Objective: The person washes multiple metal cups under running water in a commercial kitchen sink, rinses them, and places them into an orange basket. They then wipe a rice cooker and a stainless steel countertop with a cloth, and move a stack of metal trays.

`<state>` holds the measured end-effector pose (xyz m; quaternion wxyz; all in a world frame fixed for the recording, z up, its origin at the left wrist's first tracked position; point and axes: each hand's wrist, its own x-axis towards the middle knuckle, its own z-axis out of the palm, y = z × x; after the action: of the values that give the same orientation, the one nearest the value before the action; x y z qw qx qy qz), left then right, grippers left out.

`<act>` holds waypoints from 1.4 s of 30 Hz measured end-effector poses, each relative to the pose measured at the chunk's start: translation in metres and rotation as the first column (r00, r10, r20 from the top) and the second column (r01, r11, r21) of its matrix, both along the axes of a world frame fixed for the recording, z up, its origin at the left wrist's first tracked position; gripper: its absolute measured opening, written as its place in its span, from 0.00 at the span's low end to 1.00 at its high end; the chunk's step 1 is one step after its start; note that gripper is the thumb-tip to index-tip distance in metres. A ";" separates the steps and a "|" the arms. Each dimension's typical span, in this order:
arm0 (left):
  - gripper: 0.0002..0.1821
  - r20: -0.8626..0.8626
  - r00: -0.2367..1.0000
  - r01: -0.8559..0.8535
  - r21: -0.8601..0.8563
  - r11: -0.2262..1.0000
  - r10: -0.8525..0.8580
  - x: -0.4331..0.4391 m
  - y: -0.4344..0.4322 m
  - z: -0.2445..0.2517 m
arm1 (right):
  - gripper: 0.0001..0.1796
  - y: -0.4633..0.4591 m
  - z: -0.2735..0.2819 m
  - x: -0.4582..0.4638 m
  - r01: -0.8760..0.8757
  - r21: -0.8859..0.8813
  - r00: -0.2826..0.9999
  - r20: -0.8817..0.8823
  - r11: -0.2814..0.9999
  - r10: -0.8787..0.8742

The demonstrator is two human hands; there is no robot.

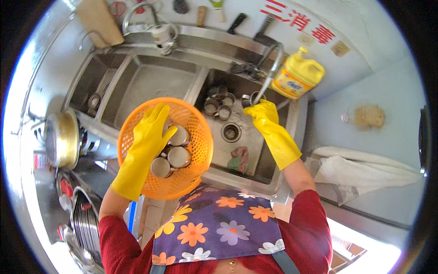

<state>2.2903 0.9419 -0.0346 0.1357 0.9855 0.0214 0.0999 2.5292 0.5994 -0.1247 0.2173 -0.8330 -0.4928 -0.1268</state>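
Observation:
My left hand point(149, 128), in a yellow rubber glove, lies over an orange plastic basket point(202, 144) with its fingers extended. Its thumb reaches across the base of an upturned mug point(179, 136). Further upturned mugs point(179, 157) sit beside it in the basket. In the right sink basin point(263, 164), my gloved right hand point(265, 111) grips a dark mug point(255, 97) below the spout of a metal tap point(273, 66); the glove hides part of the mug. Several more mugs point(224, 112) stand on the basin floor, left of that hand.
A pink and green cloth point(238, 159) lies near the drain point(231, 132). The middle basin point(157, 80) holds water. A yellow detergent jug point(297, 75) stands behind the right basin. A white towel point(362, 167) lies at right, and a metal pot point(61, 138) is at left.

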 end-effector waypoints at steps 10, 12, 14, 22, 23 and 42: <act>0.38 -0.037 0.974 0.094 -0.833 0.545 -0.225 0.150 -0.120 -0.022 | 0.12 -0.003 0.016 0.005 0.289 0.381 0.426 -0.873 0.878 0.238; 0.41 -0.407 0.909 -0.411 -0.911 -0.030 -0.092 0.178 -0.154 -0.035 | 0.13 -0.004 0.013 0.004 0.451 0.515 0.269 -0.857 0.729 0.439; 0.48 -0.108 0.973 0.028 -0.823 0.567 -0.204 0.194 -0.168 -0.043 | 0.19 -0.006 0.007 0.000 0.596 0.580 0.127 -0.751 0.556 0.648; 0.36 -0.182 0.964 0.125 -0.331 0.935 -0.193 0.221 -0.186 -0.011 | 0.27 -0.026 -0.058 0.011 0.445 0.632 0.197 -0.760 0.634 0.619; 0.35 -0.264 0.942 0.124 -0.293 0.948 -0.205 0.221 -0.179 -0.004 | 0.26 -0.023 -0.072 0.021 0.440 0.537 0.250 -0.843 0.720 0.476; 0.41 0.070 0.852 -0.512 -0.092 0.854 0.518 -0.077 0.025 0.052 | 0.27 0.068 -0.275 0.024 0.245 -0.287 0.789 -0.496 0.926 -0.363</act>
<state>2.2130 0.9668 0.0170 0.1395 0.9327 0.2817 0.1769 2.5527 0.6672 -0.4002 0.2359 -0.9211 -0.2804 0.1318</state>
